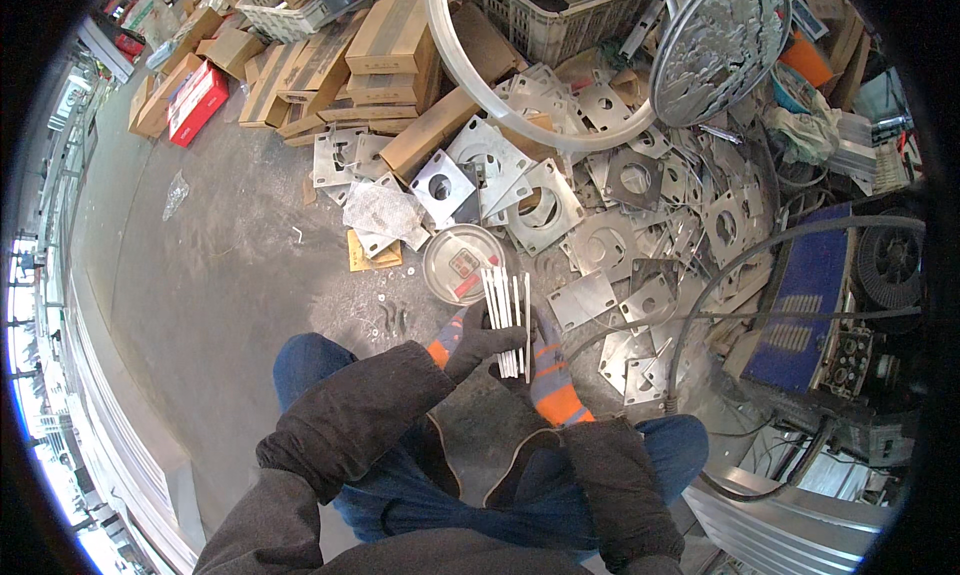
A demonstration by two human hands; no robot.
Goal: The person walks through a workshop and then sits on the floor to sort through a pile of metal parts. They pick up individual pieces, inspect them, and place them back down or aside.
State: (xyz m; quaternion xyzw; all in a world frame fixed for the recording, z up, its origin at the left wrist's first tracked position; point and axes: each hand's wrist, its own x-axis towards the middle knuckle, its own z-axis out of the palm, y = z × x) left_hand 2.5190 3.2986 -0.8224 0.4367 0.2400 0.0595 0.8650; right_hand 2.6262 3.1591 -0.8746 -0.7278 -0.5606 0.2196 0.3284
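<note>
Both my hands wear dark gloves with orange and grey cuffs. Between them stands a stack of several flat metal plates (507,320), seen edge-on, with the rightmost plate slightly apart. My left hand (478,343) is closed on the stack from its left side. My right hand (540,350) grips it from the right and below, its fingers partly hidden behind the plates. Just beyond the stack, a round lidded tub (464,258) sits on the floor. Loose square plates with round holes (545,207) are heaped beyond and to the right.
Cardboard boxes (390,35) and a red box (198,103) lie at the far left. A large pale ring (470,85) and a round disc (720,50) rise over the heap. At right stands a blue machine (800,295) with cables; metal profiles (790,525) lie near my right knee.
</note>
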